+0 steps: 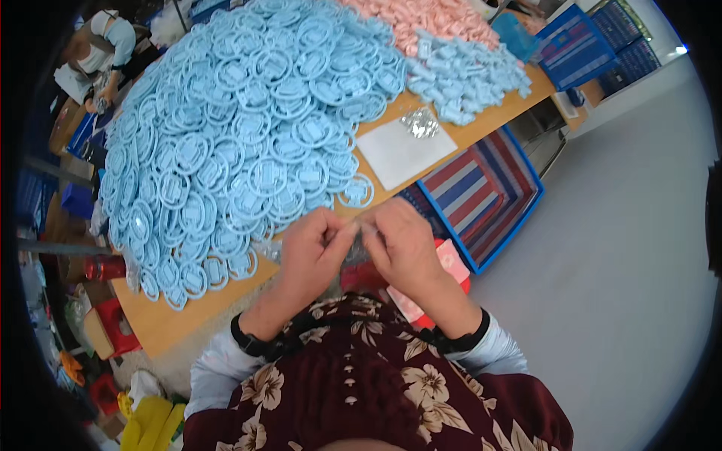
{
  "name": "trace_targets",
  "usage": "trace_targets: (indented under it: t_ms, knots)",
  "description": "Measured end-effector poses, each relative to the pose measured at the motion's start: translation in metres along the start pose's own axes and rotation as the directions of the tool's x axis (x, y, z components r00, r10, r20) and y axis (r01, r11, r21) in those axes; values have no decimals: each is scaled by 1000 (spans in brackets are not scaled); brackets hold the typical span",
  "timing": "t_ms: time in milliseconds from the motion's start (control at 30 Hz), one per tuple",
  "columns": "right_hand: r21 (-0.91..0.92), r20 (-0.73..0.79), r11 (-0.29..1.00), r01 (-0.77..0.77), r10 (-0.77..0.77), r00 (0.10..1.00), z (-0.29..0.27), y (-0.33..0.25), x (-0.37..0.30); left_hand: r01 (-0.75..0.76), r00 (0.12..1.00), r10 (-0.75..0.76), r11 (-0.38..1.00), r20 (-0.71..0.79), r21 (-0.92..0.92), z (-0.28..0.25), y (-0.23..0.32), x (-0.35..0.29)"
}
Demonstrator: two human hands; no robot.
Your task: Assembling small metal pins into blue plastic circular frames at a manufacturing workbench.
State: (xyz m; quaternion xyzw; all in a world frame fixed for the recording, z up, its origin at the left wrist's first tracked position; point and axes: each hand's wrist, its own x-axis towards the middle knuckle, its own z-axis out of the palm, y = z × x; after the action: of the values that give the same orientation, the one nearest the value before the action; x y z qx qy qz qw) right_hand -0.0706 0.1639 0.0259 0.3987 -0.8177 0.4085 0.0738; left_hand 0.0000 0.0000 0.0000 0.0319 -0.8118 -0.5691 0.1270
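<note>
Beside blue rings [256, 143], left hand [307, 252] and right hand [406, 244] close together, thumbs and fingers pinched, anything held unclear

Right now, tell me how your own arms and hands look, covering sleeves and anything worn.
The left hand and right hand are ungloved, with no ring that can be made out on the fingers. A black band circles each wrist. Above it, a wrinkled, pale bluish-white sleeve covers each forearm.
</note>
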Motion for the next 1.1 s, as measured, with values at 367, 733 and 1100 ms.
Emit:
trace_targets:
  t_ms: [367, 733, 1100]
  knots:
    - [35, -120, 999, -32, 36, 992, 0, 33, 2, 29, 987, -55, 986, -154, -164, 42, -4, 23]
    - [63, -169, 984, -168, 176, 970, -6, 38, 20, 30, 999, -39, 977, -38, -213, 43, 1, 52]
    - [118, -175, 963, -243, 261, 949, 4, 36, 39, -36, 999, 46, 951, 23, -307, 33, -8, 64]
